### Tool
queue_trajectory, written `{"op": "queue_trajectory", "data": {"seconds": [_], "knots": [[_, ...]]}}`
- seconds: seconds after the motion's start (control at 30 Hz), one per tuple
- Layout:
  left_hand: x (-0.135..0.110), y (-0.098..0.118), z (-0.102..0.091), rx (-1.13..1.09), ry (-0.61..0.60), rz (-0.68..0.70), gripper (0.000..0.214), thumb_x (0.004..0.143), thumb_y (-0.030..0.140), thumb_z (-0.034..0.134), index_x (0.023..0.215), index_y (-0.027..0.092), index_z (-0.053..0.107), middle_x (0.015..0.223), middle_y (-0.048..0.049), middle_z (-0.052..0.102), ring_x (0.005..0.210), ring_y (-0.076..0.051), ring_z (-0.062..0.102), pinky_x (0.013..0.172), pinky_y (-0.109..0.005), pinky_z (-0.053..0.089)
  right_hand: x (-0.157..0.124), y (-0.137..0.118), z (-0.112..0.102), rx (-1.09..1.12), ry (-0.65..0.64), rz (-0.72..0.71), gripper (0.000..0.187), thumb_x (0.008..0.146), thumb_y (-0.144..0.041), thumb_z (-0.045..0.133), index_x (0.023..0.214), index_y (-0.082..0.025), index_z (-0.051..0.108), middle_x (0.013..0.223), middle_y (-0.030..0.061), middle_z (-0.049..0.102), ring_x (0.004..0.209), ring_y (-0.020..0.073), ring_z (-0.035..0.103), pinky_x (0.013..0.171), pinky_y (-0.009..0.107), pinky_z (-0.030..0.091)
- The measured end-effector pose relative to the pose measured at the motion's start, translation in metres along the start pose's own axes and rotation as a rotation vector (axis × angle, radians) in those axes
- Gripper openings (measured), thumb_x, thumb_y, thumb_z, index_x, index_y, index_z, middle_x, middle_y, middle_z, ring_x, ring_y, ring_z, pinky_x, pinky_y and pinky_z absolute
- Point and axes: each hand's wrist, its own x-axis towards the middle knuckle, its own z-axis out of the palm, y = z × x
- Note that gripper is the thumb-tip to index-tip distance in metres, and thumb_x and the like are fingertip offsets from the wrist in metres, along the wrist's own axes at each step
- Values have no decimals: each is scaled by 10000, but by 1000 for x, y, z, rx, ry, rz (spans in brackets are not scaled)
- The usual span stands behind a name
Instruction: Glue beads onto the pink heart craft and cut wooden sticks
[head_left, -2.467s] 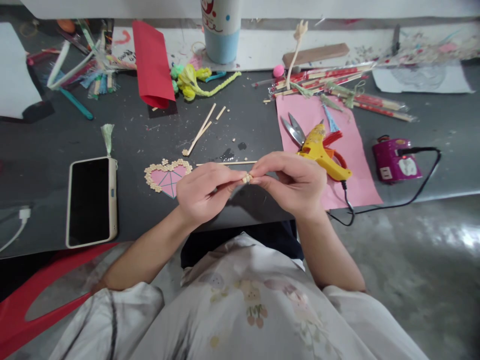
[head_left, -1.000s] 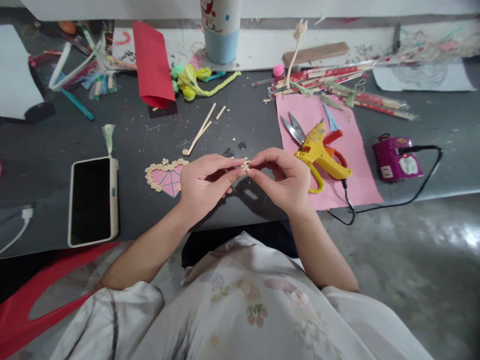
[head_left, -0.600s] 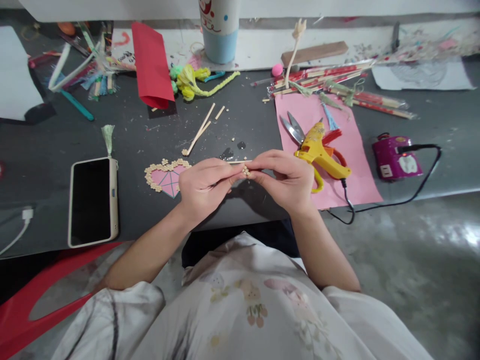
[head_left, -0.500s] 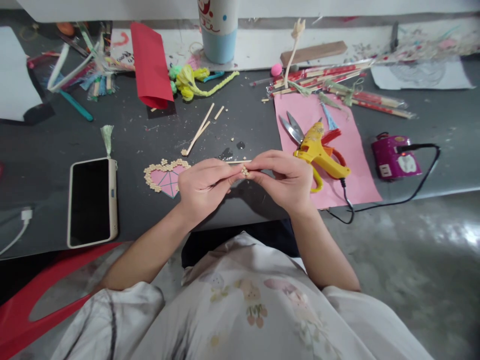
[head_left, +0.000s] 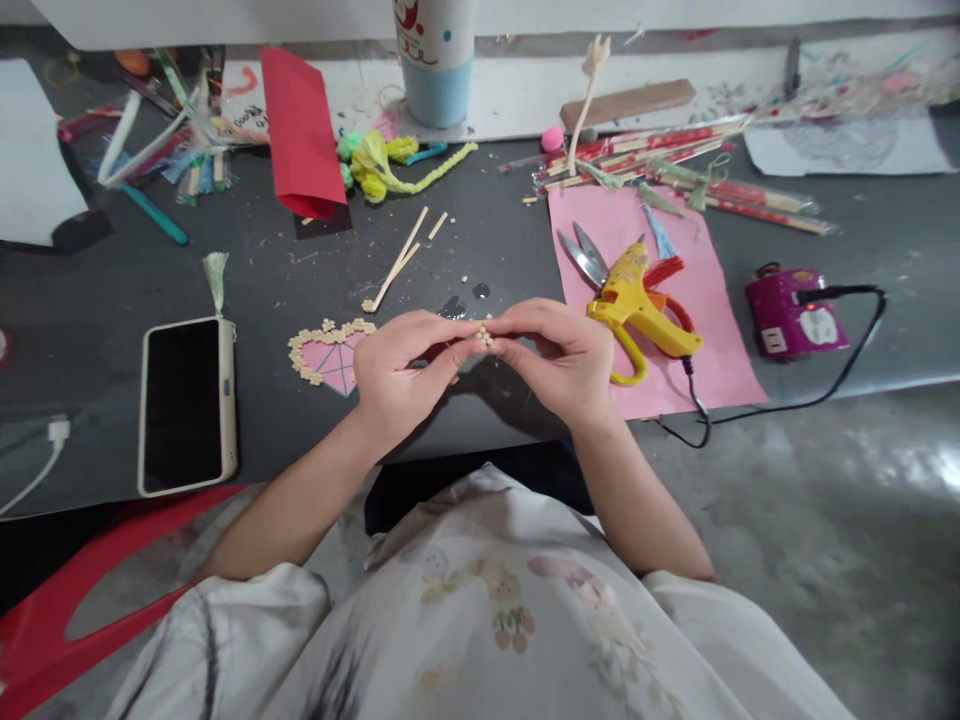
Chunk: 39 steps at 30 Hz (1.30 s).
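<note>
Between my two hands is a small cluster of pale wooden bits (head_left: 485, 336), round ends showing, like a tiny flower. My left hand (head_left: 412, 370) pinches it from the left with thumb and forefinger. From the right, my right hand (head_left: 561, 355) pinches the same cluster. Beside my left hand lies a pink paper heart (head_left: 334, 365) with dark lines, its upper edge bordered by similar wooden clusters; my fingers hide its right side. Thin wooden sticks (head_left: 397, 265) lie beyond my hands, one with a cluster at its near end.
Right, a yellow glue gun (head_left: 637, 300) and scissors (head_left: 585, 258) rest on pink paper (head_left: 712, 340), near a purple box (head_left: 795, 315) with a black cable. Left lies a phone (head_left: 187, 405). A cup (head_left: 436, 70), red packet (head_left: 304, 130) and wrapped chopsticks (head_left: 637, 150) stand or lie at the back.
My right hand has shifted slightly left, closer to my left hand. A thin stick that showed between my hands is no longer visible. The table items look unchanged.
</note>
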Motion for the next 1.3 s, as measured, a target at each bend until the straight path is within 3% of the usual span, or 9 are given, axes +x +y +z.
{"op": "queue_trajectory", "data": {"seconds": [0.1, 0.3, 0.47, 0.9, 1.07, 1.17, 1.3], "knots": [[-1, 0, 0, -23, 5, -52, 168, 813, 362, 723, 875, 207, 744, 739, 3, 715, 523, -63, 597, 523, -196, 468, -1, 1, 1, 35, 9, -5, 137, 805, -166, 715, 911, -246, 749, 838, -1, 739, 768, 133, 665, 709, 287, 546], [1, 1, -1, -19, -42, 2, 103, 835, 296, 702, 874, 216, 755, 741, -4, 736, 578, -82, 633, 569, -207, 492, -1, 2, 0, 69, 1, 19, 191, 775, -156, 749, 947, -238, 743, 866, 4, 738, 778, 125, 659, 687, 264, 535], [1, -1, 1, -11, -5, 29, 66, 818, 221, 714, 859, 217, 765, 762, 1, 753, 584, -76, 647, 597, -198, 508, -1, 5, 1, 18, 3, 16, 182, 793, -193, 742, 967, -244, 753, 881, 12, 754, 781, 135, 673, 713, 291, 557], [0, 0, 2, -1, -13, -114, 71, 806, 219, 721, 851, 212, 774, 679, 25, 719, 518, -49, 614, 562, -168, 489, -1, 2, 4, 3, 1, 100, 133, 801, -180, 730, 916, -242, 748, 890, 5, 759, 804, 134, 683, 714, 276, 565], [2, 2, 3, -150, -49, -362, 124, 792, 304, 729, 837, 196, 768, 695, 15, 719, 413, -32, 545, 416, -150, 432, -2, 2, 4, 6, -2, 129, 132, 819, -195, 712, 945, -230, 731, 879, 6, 737, 810, 131, 678, 721, 268, 567], [5, 2, 2, -285, -115, -571, 243, 768, 403, 740, 843, 173, 763, 642, -1, 706, 388, -41, 524, 360, -148, 400, -3, 2, 3, -19, 2, 136, 133, 839, -204, 687, 968, -220, 717, 877, 14, 719, 805, 133, 672, 726, 278, 567], [10, 0, 1, -442, -174, -744, 403, 671, 501, 795, 846, 141, 752, 613, -17, 694, 359, -35, 484, 317, -148, 348, -2, 2, 2, -107, -16, 113, 103, 852, -225, 672, 950, -219, 703, 867, 22, 715, 787, 142, 662, 736, 302, 561]]}}
